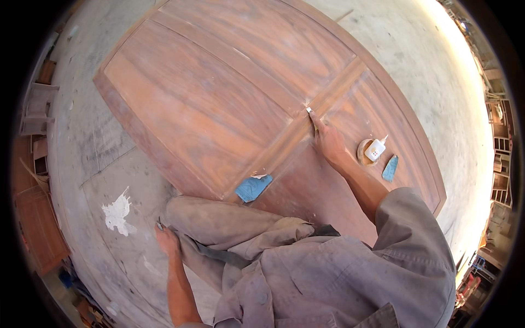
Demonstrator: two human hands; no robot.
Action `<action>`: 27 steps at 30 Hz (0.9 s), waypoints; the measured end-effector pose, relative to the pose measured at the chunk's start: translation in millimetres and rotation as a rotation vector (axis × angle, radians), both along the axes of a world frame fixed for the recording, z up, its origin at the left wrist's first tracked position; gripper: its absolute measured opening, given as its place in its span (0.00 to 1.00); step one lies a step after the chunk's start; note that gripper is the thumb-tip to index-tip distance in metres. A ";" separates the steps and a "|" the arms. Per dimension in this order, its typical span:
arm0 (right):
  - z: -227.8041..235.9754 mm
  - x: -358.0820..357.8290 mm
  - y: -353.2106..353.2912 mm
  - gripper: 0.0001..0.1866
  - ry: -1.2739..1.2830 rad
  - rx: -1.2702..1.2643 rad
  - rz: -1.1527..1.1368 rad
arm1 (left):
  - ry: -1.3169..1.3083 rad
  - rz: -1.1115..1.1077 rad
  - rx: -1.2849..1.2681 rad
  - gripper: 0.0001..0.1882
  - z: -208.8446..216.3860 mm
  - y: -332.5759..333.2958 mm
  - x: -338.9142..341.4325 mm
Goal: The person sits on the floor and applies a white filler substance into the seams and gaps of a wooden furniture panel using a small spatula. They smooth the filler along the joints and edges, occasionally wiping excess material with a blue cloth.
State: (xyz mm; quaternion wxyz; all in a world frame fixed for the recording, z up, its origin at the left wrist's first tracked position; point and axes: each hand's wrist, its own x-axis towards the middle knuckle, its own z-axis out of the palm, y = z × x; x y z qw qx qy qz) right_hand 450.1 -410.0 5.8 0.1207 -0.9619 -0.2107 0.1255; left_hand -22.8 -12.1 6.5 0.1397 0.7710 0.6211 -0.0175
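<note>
A large reddish-brown wooden panelled door (213, 93) lies flat in front of me. My right hand (330, 143) is closed round a small tool with a pale flat tip (308, 110), the index finger stretched along it. Its tip touches the door where two frame pieces meet, with light shavings around it. The rest of the tool is hidden in my palm. Low at the left, beside my knee, my left hand (167, 239) is closed on a small greyish thing (159, 224) too small to name.
Right of my right hand, a white squeeze bottle (375, 149) rests in a round brown ring or dish (362, 153). A blue sandpaper strip (390, 168) and a folded blue sheet (254, 188) lie on the door. The concrete floor (104, 164) has a white splotch (117, 212).
</note>
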 end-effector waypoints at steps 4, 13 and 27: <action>-9.9 -1.4 -8.8 0.38 -0.060 0.033 0.036 | 0.035 -0.042 -0.014 0.27 1.1 5.5 2.6; -1.4 -1.5 0.8 0.30 -0.061 0.090 0.029 | 0.010 -0.044 0.024 0.27 -11.4 12.1 -11.5; -9.1 -6.4 -7.0 0.36 -0.090 0.031 0.063 | 0.012 -0.059 0.016 0.27 -10.2 7.8 -12.7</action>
